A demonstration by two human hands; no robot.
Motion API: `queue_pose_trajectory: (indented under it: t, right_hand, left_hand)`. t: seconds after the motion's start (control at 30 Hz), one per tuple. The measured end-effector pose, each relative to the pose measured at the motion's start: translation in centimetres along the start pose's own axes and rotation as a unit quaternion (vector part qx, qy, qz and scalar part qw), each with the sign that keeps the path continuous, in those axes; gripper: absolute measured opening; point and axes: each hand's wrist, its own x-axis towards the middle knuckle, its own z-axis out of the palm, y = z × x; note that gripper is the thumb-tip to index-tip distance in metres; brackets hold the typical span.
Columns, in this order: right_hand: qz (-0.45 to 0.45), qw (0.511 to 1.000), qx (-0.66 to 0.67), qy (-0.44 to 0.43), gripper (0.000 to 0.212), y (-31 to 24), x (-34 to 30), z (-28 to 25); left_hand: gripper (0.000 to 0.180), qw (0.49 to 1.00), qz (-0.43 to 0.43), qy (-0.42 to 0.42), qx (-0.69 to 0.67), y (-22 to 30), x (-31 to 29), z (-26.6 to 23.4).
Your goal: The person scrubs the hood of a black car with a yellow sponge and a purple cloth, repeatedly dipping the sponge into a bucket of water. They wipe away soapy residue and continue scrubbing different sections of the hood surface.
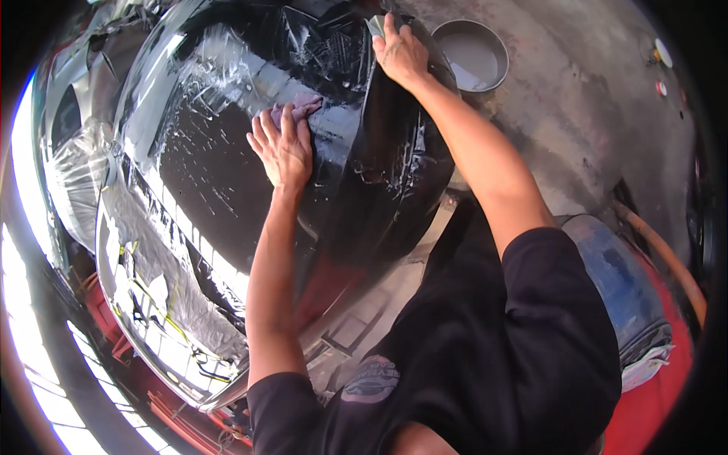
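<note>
A glossy black car body panel lies in front of me, wet and streaked with whitish liquid. On its middle my left hand presses a crumpled purple cloth, fingers bent over it. Farther off and to the right, my right hand grips a small greenish-grey pad against the panel's curved far edge. My palm and fingers partly hide the pad, so its exact kind does not show.
A round basin of cloudy liquid stands on the concrete floor beyond the panel's right side. Clear plastic sheeting covers parts at the left. A blue drum-like container and an orange hose are at my right.
</note>
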Motion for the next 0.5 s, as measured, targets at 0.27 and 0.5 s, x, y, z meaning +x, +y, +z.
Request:
queue_pose_trajectory:
  t: [0.27, 0.5]
  right_hand:
    - [-0.163, 0.978, 0.089, -0.093, 0.075, -5.0, -16.3, -4.5]
    - [-0.070, 0.996, 0.036, -0.040, 0.067, -1.9, -4.9, -1.4]
  left_hand:
    - [0.052, 0.999, -0.022, -0.008, 0.023, -1.6, -1.1, -0.4]
    - [0.053, 1.000, -0.006, -0.013, 0.012, -0.6, -0.3, -0.2]
